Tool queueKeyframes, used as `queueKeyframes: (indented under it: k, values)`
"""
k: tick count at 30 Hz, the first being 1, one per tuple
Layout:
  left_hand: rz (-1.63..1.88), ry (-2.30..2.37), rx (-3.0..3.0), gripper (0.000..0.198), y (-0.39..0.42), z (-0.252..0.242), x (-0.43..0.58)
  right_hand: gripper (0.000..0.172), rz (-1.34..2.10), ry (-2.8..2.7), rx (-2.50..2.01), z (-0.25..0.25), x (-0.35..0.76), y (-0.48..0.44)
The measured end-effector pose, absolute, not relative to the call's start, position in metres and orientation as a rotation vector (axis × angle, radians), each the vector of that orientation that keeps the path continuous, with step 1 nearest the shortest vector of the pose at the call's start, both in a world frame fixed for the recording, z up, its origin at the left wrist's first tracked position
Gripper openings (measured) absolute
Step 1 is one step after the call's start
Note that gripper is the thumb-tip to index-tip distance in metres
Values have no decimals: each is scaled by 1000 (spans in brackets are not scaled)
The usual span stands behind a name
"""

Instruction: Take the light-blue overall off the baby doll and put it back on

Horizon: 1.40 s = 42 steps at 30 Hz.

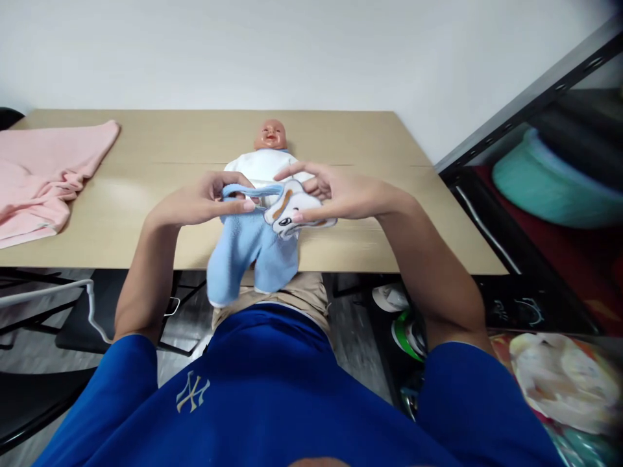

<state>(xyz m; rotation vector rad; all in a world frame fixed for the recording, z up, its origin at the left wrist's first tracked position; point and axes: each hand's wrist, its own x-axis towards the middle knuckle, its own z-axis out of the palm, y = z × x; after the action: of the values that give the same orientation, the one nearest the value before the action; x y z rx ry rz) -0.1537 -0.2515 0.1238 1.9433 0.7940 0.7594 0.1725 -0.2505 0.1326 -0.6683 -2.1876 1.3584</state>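
Blue trousers (243,240), one pair, in two-handed grip (202,201), one doll (265,160) beyond.

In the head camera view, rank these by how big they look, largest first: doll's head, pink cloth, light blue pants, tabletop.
1. Tabletop
2. Pink cloth, though cut off by the left edge
3. Light blue pants, held nearer the camera
4. Doll's head
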Motion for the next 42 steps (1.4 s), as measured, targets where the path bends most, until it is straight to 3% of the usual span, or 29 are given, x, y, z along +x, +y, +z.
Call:
queueKeyframes:
  k: [5, 10, 14, 17, 21, 26, 31, 36, 42]
  values:
    - [646, 774, 2169, 51, -258, 141, -136, 81, 1225, -2045, -549, 154, 155, -253]
    - [673, 720, 2120, 50, -260, 138, -131, 83, 1239, -2074, -525, 119, 152, -248]
    - [806, 755, 2126, 50, -262, 125, -139, 56, 1295, -2362, -584, 81, 157, -252]
    - [602, 756, 2189, 51, -263, 118, -149, 50, 1243, -2258, -527, 63, 159, -255]
    - [533, 699, 2158, 47, -258, 102, -161, 58, 1283, -2048, -628, 49, 161, -257]
    - [686, 647, 1978, 42, -256, 74, -157, 76, 1424, -2237, -669, 50, 158, -271]
    - [520, 648, 1853, 48, -264, 60, -155, 67, 1475, -2173, -687, 52, 149, -277]
    - [369, 476, 1744, 49, -266, 51, -158, 69, 1572, -2022, -748, 37, 147, -273]
    - [570, 538, 1551, 55, -273, 27, -159, 95, 1878, -2083, -611, 18, 163, -279]
